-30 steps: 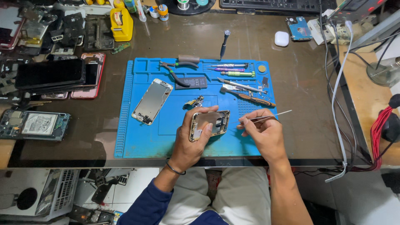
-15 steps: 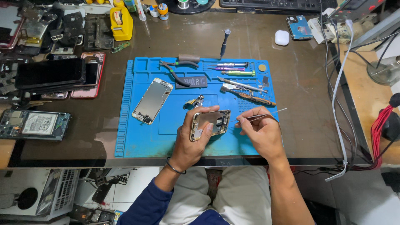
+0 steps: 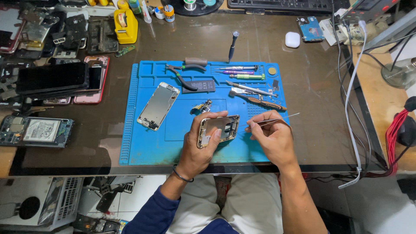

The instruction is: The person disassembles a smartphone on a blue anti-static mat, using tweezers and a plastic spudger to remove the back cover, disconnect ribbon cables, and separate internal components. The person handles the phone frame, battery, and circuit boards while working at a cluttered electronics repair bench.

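left hand [image 3: 197, 149] gripping opened phone frame [image 3: 218, 129], right hand [image 3: 272, 138] pinching tweezers [image 3: 273, 121], blue mat [image 3: 143, 143]

Bare blue mat [image 3: 173, 147] left of hands; tools [image 3: 255, 96] crowding beyond.

- A dark, glossy worktable [image 3: 303, 99] carries everything.
- A blue work mat [image 3: 143, 147] lies at its middle, near the front edge.
- To the left of the mat lie a black phone [image 3: 51, 78], a pink-edged phone [image 3: 96, 82] and an opened phone body [image 3: 34, 131].
- Behind the mat stand a yellow tool [image 3: 125, 26] and a dark screwdriver [image 3: 233, 45].
- At the back right rests a small white case [image 3: 292, 39].
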